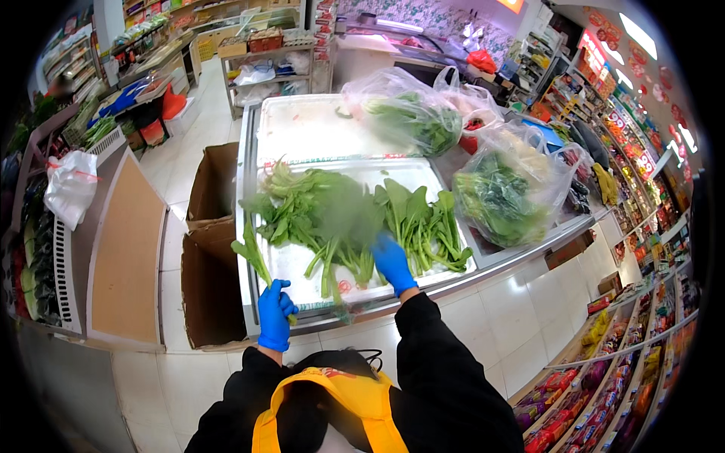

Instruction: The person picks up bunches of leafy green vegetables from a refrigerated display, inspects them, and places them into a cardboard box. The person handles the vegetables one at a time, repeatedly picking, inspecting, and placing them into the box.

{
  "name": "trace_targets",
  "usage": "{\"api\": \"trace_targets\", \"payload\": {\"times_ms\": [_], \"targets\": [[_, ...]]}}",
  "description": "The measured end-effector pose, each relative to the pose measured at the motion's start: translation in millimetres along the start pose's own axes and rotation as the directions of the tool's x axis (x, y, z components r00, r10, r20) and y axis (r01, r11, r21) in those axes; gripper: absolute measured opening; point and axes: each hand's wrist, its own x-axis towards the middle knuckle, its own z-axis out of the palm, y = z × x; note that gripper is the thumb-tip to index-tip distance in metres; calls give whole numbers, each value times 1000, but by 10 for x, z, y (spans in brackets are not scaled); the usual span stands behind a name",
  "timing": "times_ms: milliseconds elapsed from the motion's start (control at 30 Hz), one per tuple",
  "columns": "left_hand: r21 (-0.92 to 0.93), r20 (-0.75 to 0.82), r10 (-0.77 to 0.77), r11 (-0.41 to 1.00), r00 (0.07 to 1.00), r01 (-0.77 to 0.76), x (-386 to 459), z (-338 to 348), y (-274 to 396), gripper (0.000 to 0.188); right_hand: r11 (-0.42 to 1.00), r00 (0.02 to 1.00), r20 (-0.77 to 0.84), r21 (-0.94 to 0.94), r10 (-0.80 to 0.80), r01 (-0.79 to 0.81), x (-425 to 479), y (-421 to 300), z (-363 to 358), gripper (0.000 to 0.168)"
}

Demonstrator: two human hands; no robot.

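Observation:
My left hand (pixel 274 311), in a blue glove, grips the lower stem of a leafy green stalk (pixel 253 257) at the near left corner of the counter. Its leaves point up and away. My right hand (pixel 392 261), gloved in blue too, is over the near part of a white foam tray (pixel 371 294); its fingers are blurred, so whether they hold anything cannot be told. Loose greens (pixel 294 198) lie across the left and middle of the tray. Right of my right hand are more stalks (pixel 416 221) with broad leaves, stems towards me.
Behind lies a second white tray (pixel 300 124). Clear plastic bags of greens (pixel 416 116) (pixel 501 198) stand at the back and right. Open cardboard boxes (pixel 209 283) adjoin the counter's left side. Packed snack shelves (pixel 589 390) stand at lower right.

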Motion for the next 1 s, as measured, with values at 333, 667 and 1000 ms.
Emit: {"api": "trace_targets", "payload": {"times_ms": [333, 667, 1000], "targets": [[-62, -85, -71, 996, 994, 66, 15, -6, -1, 27, 854, 963, -139, -445, 231, -270, -210, 612, -125, 30], [-117, -48, -71, 991, 996, 65, 45, 40, 46, 24, 603, 946, -14, 774, 324, -195, -293, 165, -240, 36], [-556, -90, -306, 805, 948, 207, 8, 568, 292, 20, 865, 980, -52, 480, 191, -143, -535, 223, -312, 22]]}}
